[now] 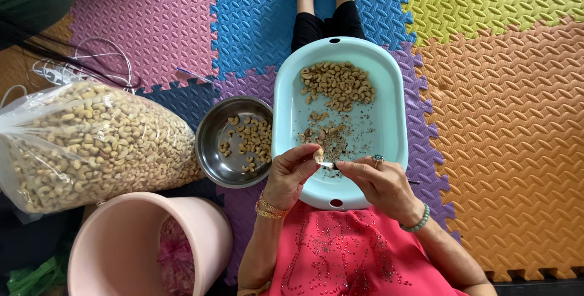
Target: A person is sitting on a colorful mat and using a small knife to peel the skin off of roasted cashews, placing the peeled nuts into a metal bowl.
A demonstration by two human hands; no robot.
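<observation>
Left hand: your left hand (pixel 291 175) sits at lower centre of the frame, its fingers pinched shut on a single cashew (pixel 318 155).
Right hand: your right hand (pixel 378 180) is just beside it, closed on a small blade (pixel 327 164) whose tip touches the cashew.
Basin: the light blue oval basin (pixel 395 119) lies on your lap at centre frame, with a heap of cashews (pixel 338 83) at its far end and brown skin scraps (pixel 331 141) nearer your hands.
Steel bowl: the steel bowl (pixel 214 150) sits just left of the basin and holds a few nuts.
Bag: the clear plastic bag (pixel 91 144) of cashews lies at left.
Bucket: the pink bucket (pixel 121 247) stands at lower left.
Floor: foam mats (pixel 499 138) in many colours.
</observation>
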